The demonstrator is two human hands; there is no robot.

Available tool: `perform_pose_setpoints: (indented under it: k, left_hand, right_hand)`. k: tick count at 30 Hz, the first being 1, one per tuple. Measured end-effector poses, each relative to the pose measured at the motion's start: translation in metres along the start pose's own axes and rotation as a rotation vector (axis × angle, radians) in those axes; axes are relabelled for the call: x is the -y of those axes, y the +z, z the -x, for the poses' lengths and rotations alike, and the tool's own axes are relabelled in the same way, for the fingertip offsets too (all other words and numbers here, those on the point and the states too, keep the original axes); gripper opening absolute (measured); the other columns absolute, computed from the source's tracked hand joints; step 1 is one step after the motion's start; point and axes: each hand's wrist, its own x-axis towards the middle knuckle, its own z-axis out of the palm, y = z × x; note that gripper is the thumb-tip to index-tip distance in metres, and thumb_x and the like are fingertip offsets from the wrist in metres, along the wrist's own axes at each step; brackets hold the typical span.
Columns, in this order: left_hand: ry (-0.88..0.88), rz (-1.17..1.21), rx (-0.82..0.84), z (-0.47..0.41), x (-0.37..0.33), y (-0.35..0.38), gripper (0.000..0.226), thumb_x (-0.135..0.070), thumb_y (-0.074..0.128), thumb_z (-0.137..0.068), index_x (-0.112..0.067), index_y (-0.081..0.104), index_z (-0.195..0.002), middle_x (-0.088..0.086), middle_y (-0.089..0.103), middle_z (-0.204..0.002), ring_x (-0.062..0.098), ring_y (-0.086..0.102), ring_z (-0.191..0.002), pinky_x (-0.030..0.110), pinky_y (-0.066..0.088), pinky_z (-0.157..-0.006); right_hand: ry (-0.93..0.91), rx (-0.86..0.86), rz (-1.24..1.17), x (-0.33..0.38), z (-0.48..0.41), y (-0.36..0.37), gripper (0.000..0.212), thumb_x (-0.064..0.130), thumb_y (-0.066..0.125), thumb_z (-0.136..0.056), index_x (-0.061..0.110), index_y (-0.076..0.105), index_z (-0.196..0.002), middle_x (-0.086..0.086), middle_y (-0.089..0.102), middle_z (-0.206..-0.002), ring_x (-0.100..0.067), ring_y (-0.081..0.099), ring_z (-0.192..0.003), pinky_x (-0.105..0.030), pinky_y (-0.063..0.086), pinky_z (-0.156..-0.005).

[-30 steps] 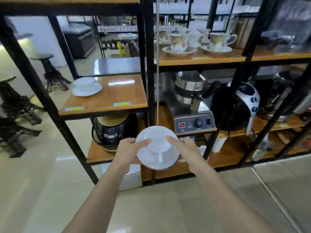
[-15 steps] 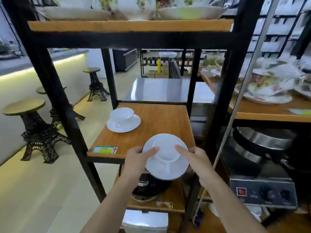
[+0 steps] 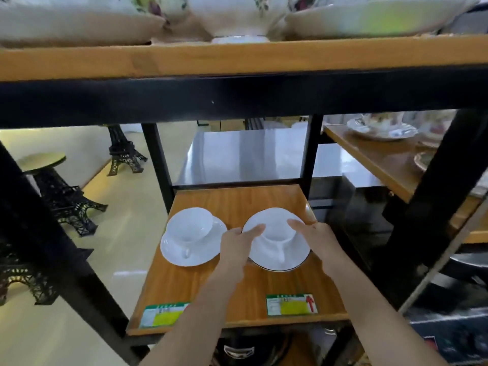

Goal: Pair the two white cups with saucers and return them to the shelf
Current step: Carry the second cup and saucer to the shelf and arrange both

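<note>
Shelving point(image 3: 237, 202) of orange wood on a black frame stands before me, and the middle board is the target surface. On its left half sits the first white cup point(image 3: 190, 228), upright on its saucer point(image 3: 171, 253), handle toward me. That pair appears complete and correctly placed.

To its right I hold the second saucer point(image 3: 290, 260), gold-rimmed, with the second cup point(image 3: 277, 236) seated in its well, handle also toward me. The set is low over the right half of the board; whether its underside touches the wood I cannot tell. Its left edge is just beside the first saucer, with only a narrow gap between the two rims.

My left hand point(image 3: 236, 247) grips the saucer's left edge, thumb over the top, the other digits hidden underneath. My right hand point(image 3: 317, 240) mirrors this on the right edge. Both are clamped on the saucer, not the cup.

Two price labels, one left point(image 3: 162, 314) and one right point(image 3: 290, 304), sit on the board's front lip.

Recommended handling, in my judgement: keep the saucer level so the loose cup does not slide, lower it straight down, and hold the gap from the neighbouring rim to avoid a chip. I should release only once the base is fully seated, drawing my lower fingers out sideways. Centring above the right label would be tidy.
</note>
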Motion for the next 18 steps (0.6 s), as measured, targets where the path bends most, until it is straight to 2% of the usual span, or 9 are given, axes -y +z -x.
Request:
perform_pose_setpoints:
  k: [3,6,10,16,18]
  left_hand:
    - [-0.055,-0.019,0.004,-0.022,-0.004,0.005,0.03,-0.034,0.073,-0.077,-0.01,0.059,-0.089,0.006,0.062,-0.089,0.021,0.059,-0.08,0.04,0.057,-0.074]
    - [-0.095,-0.015,0.016,-0.036,-0.008,0.009,0.025,-0.034,0.073,-0.078,-0.016,0.055,-0.081,0.003,0.059,-0.085,0.018,0.056,-0.076,0.035,0.057,-0.067]
    - [-0.136,-0.03,0.017,-0.049,-0.007,0.014,0.026,-0.031,0.074,-0.078,-0.017,0.052,-0.079,0.001,0.055,-0.083,0.015,0.052,-0.072,0.035,0.056,-0.067]
    - [-0.17,-0.073,-0.018,-0.064,-0.006,0.018,0.031,-0.036,0.075,-0.075,-0.015,0.053,-0.079,0.003,0.057,-0.085,0.019,0.055,-0.077,0.036,0.058,-0.066]
    - [-0.171,-0.123,-0.019,-0.066,-0.009,0.019,0.034,-0.038,0.074,-0.076,-0.012,0.053,-0.084,0.002,0.054,-0.083,0.017,0.053,-0.073,0.033,0.057,-0.06]
  right_hand:
    - [0.001,-0.051,0.053,0.0,-0.02,0.005,0.059,0.051,0.061,-0.081,0.012,0.053,-0.125,-0.007,0.061,-0.117,-0.021,0.054,-0.099,-0.032,0.04,-0.079]
    - [0.022,-0.052,0.088,0.0,-0.038,0.007,0.064,0.053,0.06,-0.08,0.012,0.051,-0.128,-0.007,0.058,-0.122,-0.025,0.053,-0.109,-0.034,0.042,-0.084]
    - [0.044,-0.031,0.08,-0.004,-0.052,0.009,0.067,0.054,0.061,-0.08,0.013,0.046,-0.132,-0.007,0.054,-0.13,-0.027,0.051,-0.118,-0.036,0.042,-0.088]
    - [0.069,0.005,0.034,-0.004,-0.068,0.008,0.066,0.051,0.063,-0.079,0.006,0.051,-0.127,-0.011,0.059,-0.12,-0.025,0.055,-0.107,-0.032,0.041,-0.076]
    - [0.065,0.005,0.042,-0.006,-0.069,0.009,0.064,0.052,0.062,-0.08,0.007,0.053,-0.124,-0.01,0.06,-0.114,-0.023,0.055,-0.101,-0.03,0.042,-0.073]
